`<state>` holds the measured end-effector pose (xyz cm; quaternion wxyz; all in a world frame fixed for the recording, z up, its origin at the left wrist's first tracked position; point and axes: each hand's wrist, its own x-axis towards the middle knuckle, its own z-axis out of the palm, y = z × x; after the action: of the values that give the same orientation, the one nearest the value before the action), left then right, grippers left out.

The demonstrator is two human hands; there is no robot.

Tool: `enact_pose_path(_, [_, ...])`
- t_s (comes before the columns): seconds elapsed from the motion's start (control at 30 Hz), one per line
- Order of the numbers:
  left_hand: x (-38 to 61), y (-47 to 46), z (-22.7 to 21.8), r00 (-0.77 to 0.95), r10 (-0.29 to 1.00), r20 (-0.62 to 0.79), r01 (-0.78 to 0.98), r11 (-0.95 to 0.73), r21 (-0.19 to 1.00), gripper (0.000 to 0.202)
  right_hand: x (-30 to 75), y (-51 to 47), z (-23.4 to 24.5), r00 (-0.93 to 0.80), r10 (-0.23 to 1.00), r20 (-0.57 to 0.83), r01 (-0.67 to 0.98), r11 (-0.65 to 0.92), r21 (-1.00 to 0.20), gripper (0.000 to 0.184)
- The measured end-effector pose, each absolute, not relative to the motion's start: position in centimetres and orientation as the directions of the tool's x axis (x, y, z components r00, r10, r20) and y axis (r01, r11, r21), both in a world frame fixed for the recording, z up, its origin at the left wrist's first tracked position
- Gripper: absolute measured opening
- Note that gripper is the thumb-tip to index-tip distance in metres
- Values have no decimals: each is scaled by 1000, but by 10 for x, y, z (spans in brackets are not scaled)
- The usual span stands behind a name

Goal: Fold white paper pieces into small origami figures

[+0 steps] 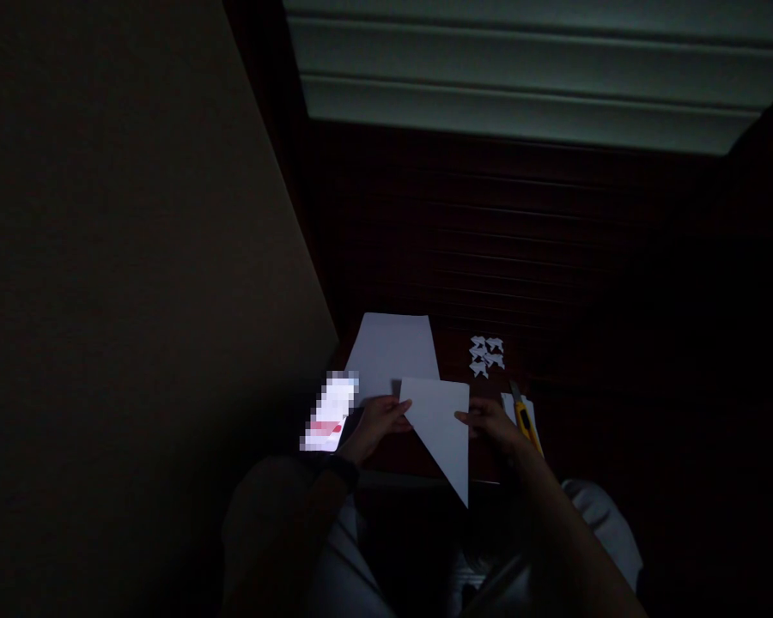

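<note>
Between my two hands is a white sheet of paper (443, 429), folded so that its lower part tapers to a point at the bottom right. My left hand (381, 421) pinches its left edge, thumb on top. On the right edge, my right hand (489, 422) grips it the same way, thumb over the front and fingers behind. The folded paper is held above the near side of a small dark table, and its tip hangs past the table's front edge. Behind it lies a larger stack or sheet of white paper (392, 348), partly covered by the folded one.
A lit phone (330, 414), its screen blurred, lies by my left wrist. Several small folded white paper pieces (487, 355) sit at the back right. A yellow utility knife (525, 419) rests on white paper scraps at the right. A wall (167, 215) rises on the left.
</note>
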<state>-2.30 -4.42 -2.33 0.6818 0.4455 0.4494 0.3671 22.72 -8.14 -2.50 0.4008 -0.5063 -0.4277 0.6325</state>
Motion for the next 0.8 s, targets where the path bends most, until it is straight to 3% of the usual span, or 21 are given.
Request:
enact_pose_path(0.4, [-29,-54,-18,458,857,-237,-110,319,942,40,224,-83,-23,-258,926,-275,-56,-299,-953,35])
enact_pose_path(0.8, [-33,-52,-24,506,827,-244,-59,315,947,39,229,-85,-23,-200,918,-341,-116,-368,-923,33])
